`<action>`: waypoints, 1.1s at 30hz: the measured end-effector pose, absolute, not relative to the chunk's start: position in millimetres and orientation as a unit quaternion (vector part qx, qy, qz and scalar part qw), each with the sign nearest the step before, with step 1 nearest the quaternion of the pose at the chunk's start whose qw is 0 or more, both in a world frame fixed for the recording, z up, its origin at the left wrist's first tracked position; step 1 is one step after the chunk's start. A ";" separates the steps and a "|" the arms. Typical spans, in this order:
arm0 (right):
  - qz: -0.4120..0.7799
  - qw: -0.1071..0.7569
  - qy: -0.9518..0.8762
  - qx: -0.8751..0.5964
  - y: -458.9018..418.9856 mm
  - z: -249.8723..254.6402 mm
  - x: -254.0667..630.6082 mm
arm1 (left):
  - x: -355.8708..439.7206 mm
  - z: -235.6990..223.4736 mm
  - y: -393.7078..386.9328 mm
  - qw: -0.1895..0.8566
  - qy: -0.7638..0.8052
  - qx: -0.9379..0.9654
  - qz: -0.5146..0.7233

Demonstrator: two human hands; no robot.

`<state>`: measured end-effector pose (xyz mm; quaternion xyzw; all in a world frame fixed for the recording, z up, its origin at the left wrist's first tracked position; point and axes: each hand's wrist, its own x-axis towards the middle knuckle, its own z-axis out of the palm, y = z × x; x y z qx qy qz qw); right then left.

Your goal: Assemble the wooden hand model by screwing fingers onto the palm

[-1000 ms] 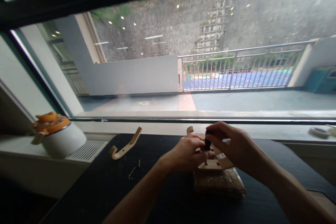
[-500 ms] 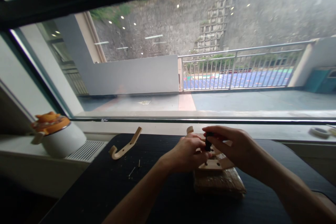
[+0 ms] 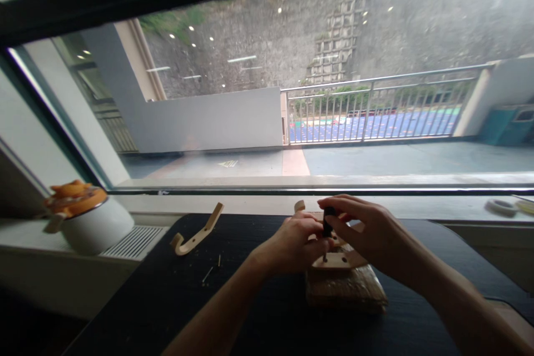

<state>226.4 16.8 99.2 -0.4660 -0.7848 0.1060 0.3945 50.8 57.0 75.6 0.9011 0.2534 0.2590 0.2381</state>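
Note:
My right hand (image 3: 367, 222) pinches a short black screwdriver (image 3: 329, 221) from above, its fingertips around the handle, which stands nearly upright. My left hand (image 3: 298, 242) is closed at the light wooden frame (image 3: 334, 261), thumb and fingers beside the tool's lower end; its exact grip is partly hidden. The frame has dark holes and a curved end (image 3: 299, 206) showing behind my left hand. Under it lies a plastic-wrapped brown block (image 3: 346, 289). The screwdriver's tip is hidden by my fingers.
A loose hook-shaped wooden piece (image 3: 199, 236) lies left on the black table (image 3: 167, 300), with small screws (image 3: 207, 275) near it. A white pot with an orange animal lid (image 3: 94, 222) stands on the sill. A tape roll (image 3: 500, 207) sits at the right, before the window.
My right fingers have shifted slightly around the screwdriver, and more of its handle shows. My left hand stays at the wooden frame. The whole view has moved a little.

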 end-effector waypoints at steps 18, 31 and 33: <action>0.090 0.386 -0.789 -0.469 18.0 97.8 223.6 | 50.0 76.8 56.1 0.259 0.257 0.896 0.254; 0.101 0.391 -0.759 -0.511 22.5 95.6 226.3 | 41.9 92.7 56.5 0.376 0.203 0.873 0.235; 0.094 0.388 -0.753 -0.523 22.2 95.2 226.3 | 44.2 89.8 56.1 0.345 0.211 0.883 0.238</action>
